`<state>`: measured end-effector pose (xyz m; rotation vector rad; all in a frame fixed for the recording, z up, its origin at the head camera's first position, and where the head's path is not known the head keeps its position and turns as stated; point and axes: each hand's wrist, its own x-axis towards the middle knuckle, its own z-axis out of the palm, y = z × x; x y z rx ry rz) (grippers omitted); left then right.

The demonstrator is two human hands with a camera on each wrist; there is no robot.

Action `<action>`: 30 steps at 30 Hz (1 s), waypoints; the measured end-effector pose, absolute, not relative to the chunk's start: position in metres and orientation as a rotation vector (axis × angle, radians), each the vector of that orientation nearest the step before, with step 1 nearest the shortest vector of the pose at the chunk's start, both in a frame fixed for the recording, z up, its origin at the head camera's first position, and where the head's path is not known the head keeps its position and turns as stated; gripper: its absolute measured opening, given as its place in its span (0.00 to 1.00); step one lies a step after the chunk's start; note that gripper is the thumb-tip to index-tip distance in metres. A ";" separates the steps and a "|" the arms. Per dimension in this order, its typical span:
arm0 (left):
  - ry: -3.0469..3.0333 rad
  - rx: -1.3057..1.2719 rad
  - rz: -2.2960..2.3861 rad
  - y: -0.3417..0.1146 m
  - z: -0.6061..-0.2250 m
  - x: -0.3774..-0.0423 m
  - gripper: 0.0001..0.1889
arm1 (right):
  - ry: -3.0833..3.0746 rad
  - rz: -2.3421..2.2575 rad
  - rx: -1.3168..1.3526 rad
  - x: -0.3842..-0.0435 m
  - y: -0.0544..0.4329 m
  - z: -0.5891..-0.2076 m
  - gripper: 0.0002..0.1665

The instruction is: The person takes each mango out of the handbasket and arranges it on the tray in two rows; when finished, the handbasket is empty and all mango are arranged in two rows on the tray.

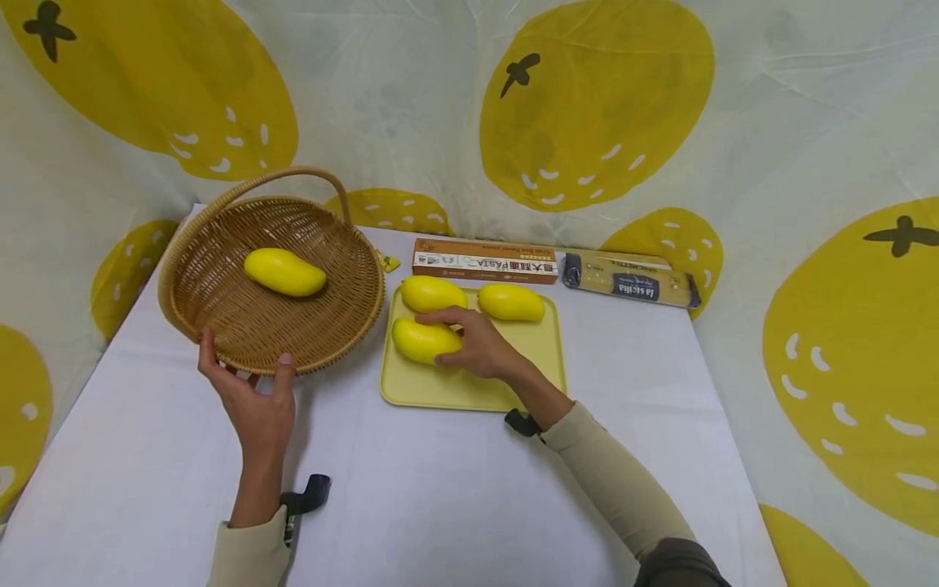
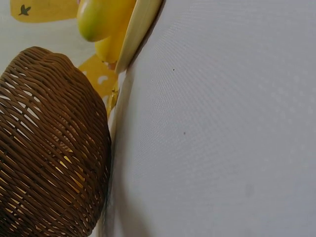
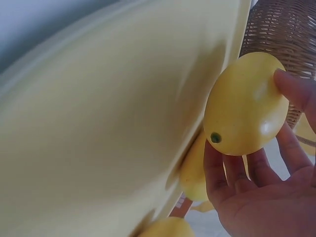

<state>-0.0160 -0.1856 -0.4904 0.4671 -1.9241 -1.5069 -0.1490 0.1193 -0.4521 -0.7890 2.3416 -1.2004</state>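
Observation:
My left hand (image 1: 255, 408) grips the near rim of a brown wicker basket (image 1: 293, 338), thumb on the inner side. The basket leans toward me, and one yellow mango (image 1: 284, 272) lies inside. My right hand (image 1: 480, 344) holds another mango (image 1: 420, 341), greenish at one end, between thumb and fingers above the left part of a pale yellow tray (image 1: 469, 397). In the right wrist view that held mango (image 3: 244, 106) looks raised off the tray, casting a shadow. Two more mangoes, one at the left (image 1: 431, 292) and one at the right (image 1: 511, 302), rest along the tray's far side.
Behind the tray lie a long pasta box (image 1: 484, 261) and, to its right, a spaghetti packet (image 1: 631, 281). A small yellow tag (image 1: 387, 262) sits beside the basket. A white cloth (image 1: 411, 489) covers the table, and a fruit-print curtain (image 1: 411, 98) hangs at the back and sides.

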 end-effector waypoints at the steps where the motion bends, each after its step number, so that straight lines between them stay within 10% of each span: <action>1: -1.926 0.465 -1.507 -0.185 -0.490 -0.016 0.51 | 2.341 -1.193 -0.790 -0.149 0.118 -0.452 0.38; 30: -1.938 0.462 -1.502 -0.183 -0.486 -0.013 0.51 | 2.385 -1.426 -0.886 -0.144 0.089 -0.412 0.34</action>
